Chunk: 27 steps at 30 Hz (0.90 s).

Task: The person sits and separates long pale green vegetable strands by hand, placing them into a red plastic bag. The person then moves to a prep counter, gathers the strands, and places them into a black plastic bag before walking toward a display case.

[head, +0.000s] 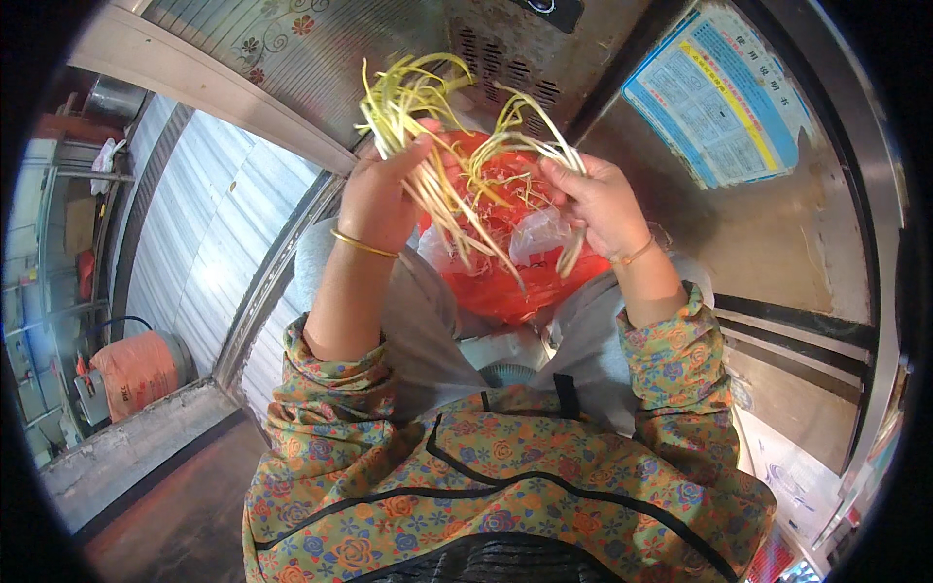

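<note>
A thick bunch of pale yellow chives is gripped in my left hand, the leaf tips curling up past the thumb and the pale stalks pointing down to the right. My right hand pinches a smaller bunch of the same chives between thumb and fingers. Both hands are raised above a red plastic bag lying between my knees. Inside the bag's mouth are loose scraps and crumpled clear plastic. My fingers partly hide the stalks.
Ahead stands a metal panel with vent slots, next to a floral glass panel. At the right is a steel cabinet side bearing a printed instruction sheet. An orange-wrapped bundle sits at the far left, past a door frame.
</note>
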Each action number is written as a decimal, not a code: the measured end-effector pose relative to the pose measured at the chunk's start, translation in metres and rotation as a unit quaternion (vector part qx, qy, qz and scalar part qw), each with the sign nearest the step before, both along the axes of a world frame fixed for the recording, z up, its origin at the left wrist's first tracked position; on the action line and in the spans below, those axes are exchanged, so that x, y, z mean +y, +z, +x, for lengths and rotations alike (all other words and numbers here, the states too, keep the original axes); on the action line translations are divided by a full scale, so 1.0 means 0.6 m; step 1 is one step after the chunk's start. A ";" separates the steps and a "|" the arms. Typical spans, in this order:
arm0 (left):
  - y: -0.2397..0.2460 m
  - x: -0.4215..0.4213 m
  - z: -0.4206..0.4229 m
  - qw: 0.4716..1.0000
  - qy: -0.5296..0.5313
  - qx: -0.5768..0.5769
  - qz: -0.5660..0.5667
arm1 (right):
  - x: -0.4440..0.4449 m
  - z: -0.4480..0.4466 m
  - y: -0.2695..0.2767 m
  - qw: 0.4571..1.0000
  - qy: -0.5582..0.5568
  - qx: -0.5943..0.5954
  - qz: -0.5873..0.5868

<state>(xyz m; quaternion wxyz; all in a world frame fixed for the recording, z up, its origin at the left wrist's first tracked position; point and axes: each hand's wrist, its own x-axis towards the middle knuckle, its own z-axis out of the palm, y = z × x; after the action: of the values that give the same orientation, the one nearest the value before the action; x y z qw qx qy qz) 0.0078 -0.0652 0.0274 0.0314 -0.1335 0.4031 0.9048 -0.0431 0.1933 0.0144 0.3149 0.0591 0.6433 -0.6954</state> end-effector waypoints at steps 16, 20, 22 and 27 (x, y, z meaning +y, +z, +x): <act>-0.023 0.033 -0.015 0.997 0.073 -0.019 0.024 | 0.032 0.000 0.059 0.991 0.106 0.003 -0.087; -0.042 0.020 -0.021 0.990 0.120 -0.071 -0.001 | 0.059 -0.010 0.065 0.900 0.048 0.052 -0.430; -0.046 0.018 -0.021 0.990 0.114 -0.087 -0.013 | 0.068 -0.012 0.064 0.872 -0.012 0.073 -0.483; -0.042 0.030 -0.015 0.986 0.079 -0.089 0.115 | 0.047 -0.003 0.054 0.902 -0.023 0.065 -0.427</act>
<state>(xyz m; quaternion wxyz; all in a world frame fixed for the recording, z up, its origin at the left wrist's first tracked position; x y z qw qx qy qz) -0.0013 -0.0470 0.0023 0.0110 -0.2403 0.2797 0.9295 -0.0451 0.2214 0.0471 0.2516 -0.1112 0.3022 -0.9127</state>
